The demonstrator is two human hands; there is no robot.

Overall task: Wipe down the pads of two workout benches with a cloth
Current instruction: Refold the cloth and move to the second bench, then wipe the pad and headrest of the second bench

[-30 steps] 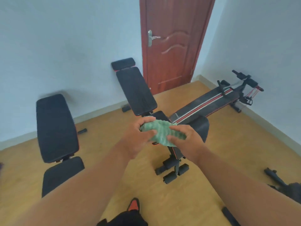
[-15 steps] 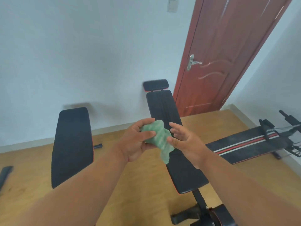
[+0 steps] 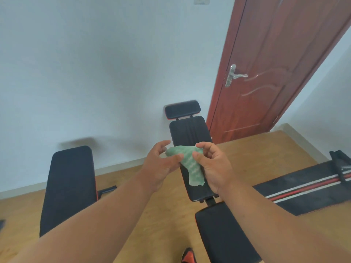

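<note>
- Green cloth: we hold it in the air above the centre bench's back pad.
- Left hand: thumb and fingers pinch the cloth's upper end.
- Right hand: fingers curl round the cloth.
- Second bench: on our left, apart.

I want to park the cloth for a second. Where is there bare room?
Free: the left bench's back pad, the floor strip between the two benches, and the seat pad below the right hand. Crowded: mid-frame, where both hands hold the cloth.

Red-brown door, striped sit-up board, wood floor
</note>
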